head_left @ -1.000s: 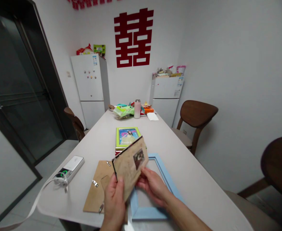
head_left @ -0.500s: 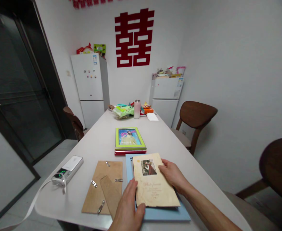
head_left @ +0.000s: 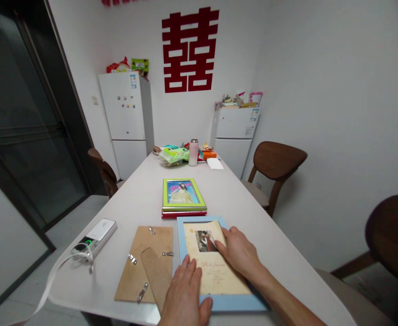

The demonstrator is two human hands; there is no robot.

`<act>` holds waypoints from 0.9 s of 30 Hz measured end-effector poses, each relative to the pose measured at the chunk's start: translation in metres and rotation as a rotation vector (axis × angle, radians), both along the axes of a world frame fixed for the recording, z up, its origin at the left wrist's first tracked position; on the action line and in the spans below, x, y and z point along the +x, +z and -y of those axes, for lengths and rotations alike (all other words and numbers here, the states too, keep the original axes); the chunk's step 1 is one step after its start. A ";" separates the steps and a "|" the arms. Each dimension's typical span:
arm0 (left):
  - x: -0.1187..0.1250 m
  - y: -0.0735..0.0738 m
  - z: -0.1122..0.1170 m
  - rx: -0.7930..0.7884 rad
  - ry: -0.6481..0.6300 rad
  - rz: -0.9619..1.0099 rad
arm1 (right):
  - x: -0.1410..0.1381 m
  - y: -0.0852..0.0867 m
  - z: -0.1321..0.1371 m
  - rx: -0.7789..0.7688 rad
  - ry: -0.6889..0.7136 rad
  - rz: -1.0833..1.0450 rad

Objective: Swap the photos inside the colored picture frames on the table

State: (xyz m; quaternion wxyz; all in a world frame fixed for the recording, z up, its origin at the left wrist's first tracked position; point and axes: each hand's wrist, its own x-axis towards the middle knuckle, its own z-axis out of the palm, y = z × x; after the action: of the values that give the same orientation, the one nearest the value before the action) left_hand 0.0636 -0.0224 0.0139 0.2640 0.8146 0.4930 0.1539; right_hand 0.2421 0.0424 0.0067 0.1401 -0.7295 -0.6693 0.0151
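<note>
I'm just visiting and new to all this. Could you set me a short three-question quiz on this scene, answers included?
1. Which hand is nearer the brown board?
A. left
B. right
C. both equally near

2. True or false: a pink bottle lies on its side.

3. Fill in the gap: the frame whose rim shows below the cream sheet is pale ____.

Key:
1. A, the left hand.
2. False; the pink bottle stands upright.
3. blue
</note>
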 end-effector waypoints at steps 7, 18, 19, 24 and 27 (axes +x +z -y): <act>-0.023 0.003 0.006 -0.002 -0.028 -0.039 | 0.000 -0.008 0.000 0.096 -0.014 0.086; -0.135 -0.019 0.014 0.121 0.265 -0.307 | -0.110 0.023 0.047 0.003 0.597 -0.198; -0.137 -0.023 0.015 0.160 0.261 -0.291 | -0.120 0.020 0.050 -0.014 0.600 -0.185; -0.146 -0.045 0.012 0.387 0.258 -0.168 | -0.142 0.003 0.049 -0.051 0.559 -0.263; -0.150 -0.054 0.008 0.510 0.271 -0.122 | -0.143 0.001 0.046 -0.038 0.555 -0.389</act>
State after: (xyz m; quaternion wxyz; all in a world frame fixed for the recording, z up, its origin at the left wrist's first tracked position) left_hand -0.0863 -0.0304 -0.0406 -0.0026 0.7893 0.5575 0.2574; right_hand 0.0990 -0.0040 0.0081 0.2421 -0.5053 -0.8028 0.2039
